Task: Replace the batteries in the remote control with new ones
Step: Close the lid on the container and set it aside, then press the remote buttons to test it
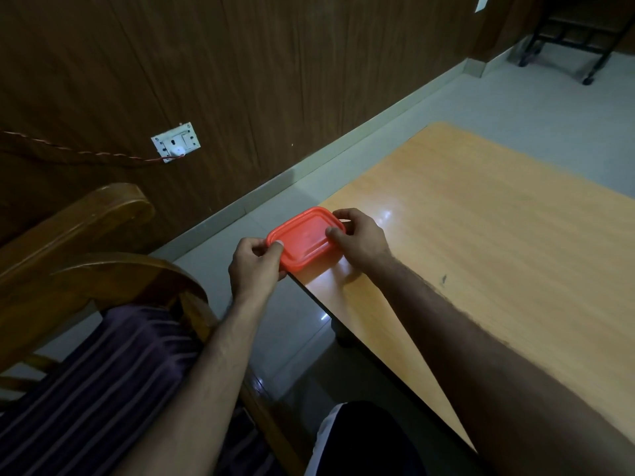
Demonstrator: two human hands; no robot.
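A small rectangular box with a red lid (304,238) sits at the near left corner of the wooden table (481,214). My left hand (256,266) grips the box's near left end, thumb on the lid's rim. At the far right end, my right hand (360,240) holds it with the thumb pressed on the lid and fingers curled round the edge. The lid is on, so what is inside is hidden. No remote control or batteries are in view.
A wooden chair (113,266) with a striped purple cushion (103,379) stands at my left. A wall socket (176,142) with a red twisted wire is on the brown panelled wall. A wheeled black frame (584,39) stands far right on the tiled floor.
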